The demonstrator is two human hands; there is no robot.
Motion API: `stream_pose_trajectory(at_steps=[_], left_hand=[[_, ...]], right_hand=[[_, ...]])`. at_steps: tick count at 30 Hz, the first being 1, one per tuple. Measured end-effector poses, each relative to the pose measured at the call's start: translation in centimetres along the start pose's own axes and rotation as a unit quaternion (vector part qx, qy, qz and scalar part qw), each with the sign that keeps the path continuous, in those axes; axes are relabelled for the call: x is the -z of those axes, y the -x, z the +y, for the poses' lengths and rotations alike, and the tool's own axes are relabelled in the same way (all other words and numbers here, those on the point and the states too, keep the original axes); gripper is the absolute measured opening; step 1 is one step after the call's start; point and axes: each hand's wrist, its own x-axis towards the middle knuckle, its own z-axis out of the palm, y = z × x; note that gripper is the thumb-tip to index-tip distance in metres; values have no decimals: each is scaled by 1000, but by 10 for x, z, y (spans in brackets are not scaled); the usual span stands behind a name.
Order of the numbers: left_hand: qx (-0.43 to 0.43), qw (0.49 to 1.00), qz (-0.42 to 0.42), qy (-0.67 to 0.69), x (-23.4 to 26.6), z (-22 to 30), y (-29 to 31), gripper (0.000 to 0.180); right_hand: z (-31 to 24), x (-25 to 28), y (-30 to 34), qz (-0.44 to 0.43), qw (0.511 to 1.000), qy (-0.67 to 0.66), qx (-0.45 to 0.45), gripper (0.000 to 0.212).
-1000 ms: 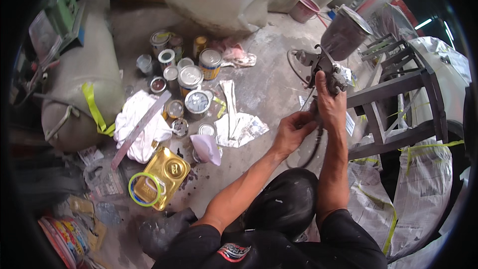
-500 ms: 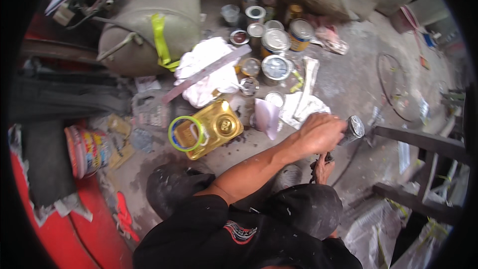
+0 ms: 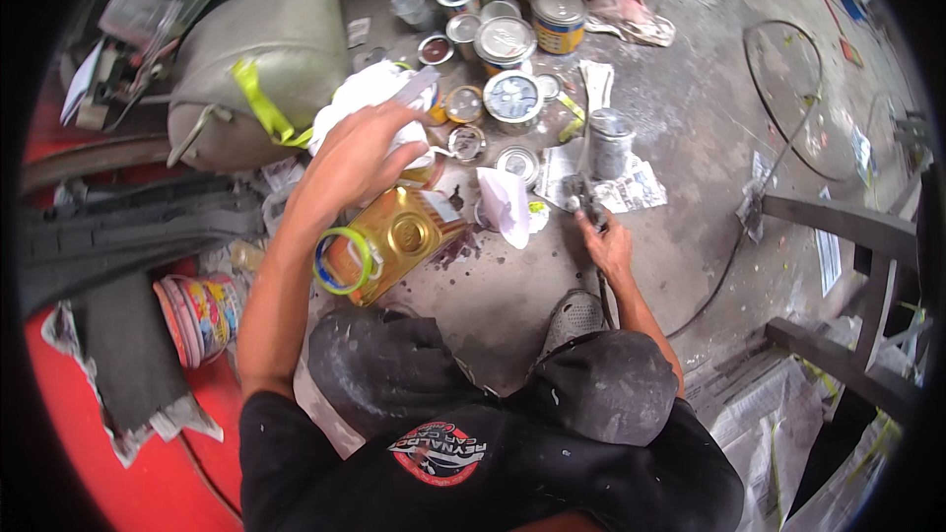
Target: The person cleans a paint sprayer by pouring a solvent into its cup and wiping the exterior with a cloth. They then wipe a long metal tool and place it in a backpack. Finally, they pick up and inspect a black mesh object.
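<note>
A paint-spattered concrete floor (image 3: 680, 138) fills the view, crowded with tins. The person squats over it, dark trousers flecked with paint.

The left hand (image 3: 360, 153) hangs in the air with its grip spread, fingers loosely apart and holding nothing. It hovers over a white rag (image 3: 365, 89) and just above a gold can (image 3: 394, 241) that lies tilted on the floor, with a green ring (image 3: 342, 261) at its near end.

The right hand (image 3: 608, 246) has its grip closed around the handle of a spray gun (image 3: 583, 199), low near the floor. The gun's grey cup (image 3: 610, 143) stands upright just beyond it, over a sheet of newspaper (image 3: 631, 187). A black hose (image 3: 729, 256) curves away to the right.

Between the hands sits a white paper cone (image 3: 507, 205). Beyond it stands a cluster of round tins (image 3: 507, 39), some lidded, some open. A grey sack (image 3: 266, 49) with a yellow strap lies at upper left. Dark wooden rails (image 3: 838, 222) stand at the right.
</note>
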Motion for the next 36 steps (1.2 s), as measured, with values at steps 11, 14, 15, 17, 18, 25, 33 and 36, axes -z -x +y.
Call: stream_pose_trajectory(at_steps=[11,14,15,17,18,25,33,36], left_hand=[[172,973,128,90,2,-44,88,29],[184,969,119,115,-14,-53,112,29],[185,968,123,119,-22,-56,116,29],[177,968,131,118,-29,-53,119,29],[170,968,138,122,-31,-52,121,30],[129,975,121,138,-27,-44,119,31],[67,989,92,96,-5,-21,95,31],[47,994,79,64,-3,-8,81,30]], right_hand=[[-15,16,30,-81,972,172,137,47],[-31,3,36,-60,955,244,159,51],[-27,-3,34,-44,954,247,162,53],[-25,-11,35,-16,952,253,171,56],[-25,-14,35,-27,955,252,152,57],[27,-43,33,69,967,138,201,29],[20,9,-26,268,953,-142,-15,54],[-5,30,-67,281,929,-240,-24,57]])
